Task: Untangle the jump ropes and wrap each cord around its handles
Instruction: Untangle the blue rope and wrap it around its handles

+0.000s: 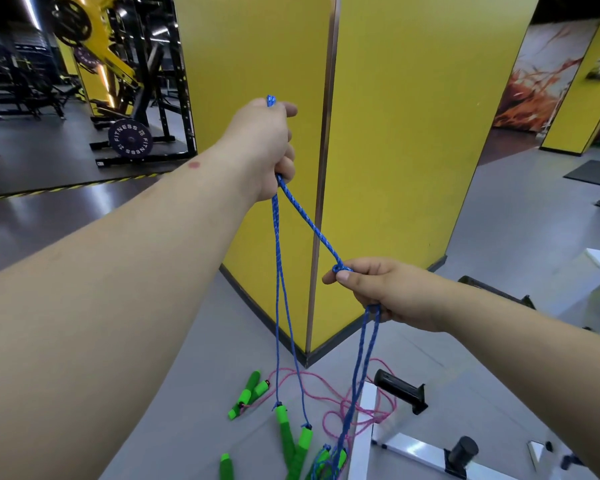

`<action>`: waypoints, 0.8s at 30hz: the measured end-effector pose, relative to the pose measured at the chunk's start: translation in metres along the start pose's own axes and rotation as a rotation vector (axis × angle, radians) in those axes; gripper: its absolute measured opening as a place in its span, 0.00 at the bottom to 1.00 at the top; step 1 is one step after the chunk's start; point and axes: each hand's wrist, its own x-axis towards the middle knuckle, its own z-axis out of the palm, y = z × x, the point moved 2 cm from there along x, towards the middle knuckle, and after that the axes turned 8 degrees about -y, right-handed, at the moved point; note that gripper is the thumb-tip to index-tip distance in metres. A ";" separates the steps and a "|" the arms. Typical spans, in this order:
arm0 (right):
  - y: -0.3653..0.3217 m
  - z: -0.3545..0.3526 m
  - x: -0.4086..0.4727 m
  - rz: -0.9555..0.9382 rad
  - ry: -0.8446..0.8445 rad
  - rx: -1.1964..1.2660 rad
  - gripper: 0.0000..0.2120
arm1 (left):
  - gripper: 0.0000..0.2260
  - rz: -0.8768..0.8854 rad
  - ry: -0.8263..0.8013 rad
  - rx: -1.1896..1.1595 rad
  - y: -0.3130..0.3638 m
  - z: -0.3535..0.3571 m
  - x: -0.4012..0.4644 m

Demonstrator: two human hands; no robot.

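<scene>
Lighting and image quality, head view: bright foreground, dim background at left.

Even overhead light on my forearms and the yellow pillar [388, 133]; shadows soft. Grey floor [84, 216] carries pale streaked glare. Upper-left gym area dark, with thin ceiling light strips [32, 10]. Wide-angle bending at the edges: pillar edges lean, my arms swell toward the corners. Centre sharp; bottom edge and far right wall slightly soft.

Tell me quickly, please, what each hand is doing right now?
Left hand: grips the blue cord, raised.
Right hand: pinches the blue cord's knot.
</scene>
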 end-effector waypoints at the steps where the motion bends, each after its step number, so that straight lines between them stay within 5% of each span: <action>1: 0.001 0.000 -0.001 0.008 0.018 0.023 0.11 | 0.14 0.003 -0.001 0.012 0.000 0.000 0.000; 8: 0.004 -0.009 -0.001 0.020 -0.062 0.480 0.16 | 0.14 0.026 0.025 0.159 0.000 -0.008 0.003; 24: -0.006 -0.016 0.001 -0.088 0.267 0.480 0.05 | 0.11 0.041 0.064 0.368 -0.013 -0.024 0.014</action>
